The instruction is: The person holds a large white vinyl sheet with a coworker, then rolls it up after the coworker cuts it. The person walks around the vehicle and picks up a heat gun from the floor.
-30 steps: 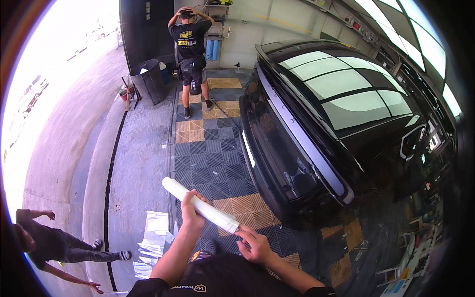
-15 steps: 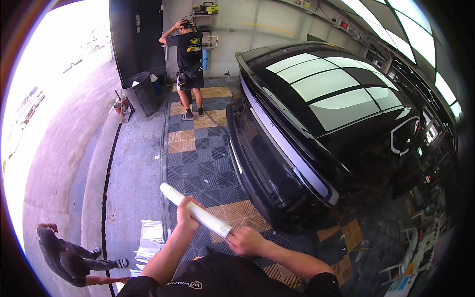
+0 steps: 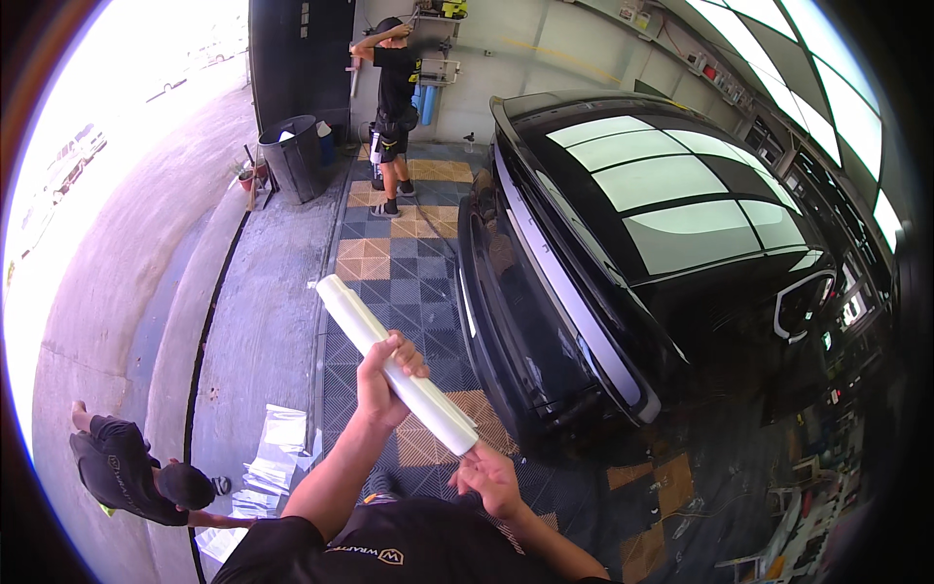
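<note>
My left hand [image 3: 387, 378] is wrapped round the middle of a white roll of film [image 3: 352, 314], which slants from upper left down to my right. A loose edge of the film shows along its lower right side. My right hand [image 3: 491, 482] is at the roll's lower end, with a fingertip touching or very close to it. Its fingers are loosely bent and apart, not closed round the roll. Below the roll, part of my foot shows beside my dark shirt.
A black car [image 3: 584, 321] stands close on my right. At lower left a person [image 3: 131, 472] bends over, reaching toward white sheets [image 3: 263, 472] on the ground. Another person [image 3: 394, 107] stands at the back, near a dark bin [image 3: 297, 161]. Grey and tan tiles [image 3: 375, 258] cover the floor.
The roll has swung steeper and its far end has risen. My right hand has loosened at the lower end. The person at lower left has bent over; the one behind has turned sideways.
</note>
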`<action>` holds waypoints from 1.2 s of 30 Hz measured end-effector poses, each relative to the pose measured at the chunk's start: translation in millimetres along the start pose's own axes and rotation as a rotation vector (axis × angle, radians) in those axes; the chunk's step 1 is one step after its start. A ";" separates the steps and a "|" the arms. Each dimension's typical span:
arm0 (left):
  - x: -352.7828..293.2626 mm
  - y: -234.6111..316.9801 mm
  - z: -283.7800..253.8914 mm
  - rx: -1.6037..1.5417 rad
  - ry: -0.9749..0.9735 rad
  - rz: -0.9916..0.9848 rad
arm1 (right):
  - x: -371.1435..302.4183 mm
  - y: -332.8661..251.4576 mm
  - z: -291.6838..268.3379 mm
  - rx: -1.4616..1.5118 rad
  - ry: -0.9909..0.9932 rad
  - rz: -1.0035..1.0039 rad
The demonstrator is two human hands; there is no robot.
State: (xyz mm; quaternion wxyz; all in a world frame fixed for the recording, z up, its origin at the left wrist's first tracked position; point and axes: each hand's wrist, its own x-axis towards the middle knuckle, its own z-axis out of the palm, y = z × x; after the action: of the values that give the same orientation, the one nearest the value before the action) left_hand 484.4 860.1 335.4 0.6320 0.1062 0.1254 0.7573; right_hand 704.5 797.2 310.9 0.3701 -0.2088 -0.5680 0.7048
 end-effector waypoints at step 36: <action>-6.9 187.3 -219.8 -0.220 0.842 0.088 | 185.2 165.8 117.1 -1.014 -0.388 -0.359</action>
State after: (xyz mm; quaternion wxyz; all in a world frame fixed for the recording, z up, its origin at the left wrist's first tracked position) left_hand 241.1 809.3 188.1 0.5005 -0.2747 0.2860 0.7696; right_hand 455.4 848.7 207.1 0.2268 -0.1272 -0.9192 0.2957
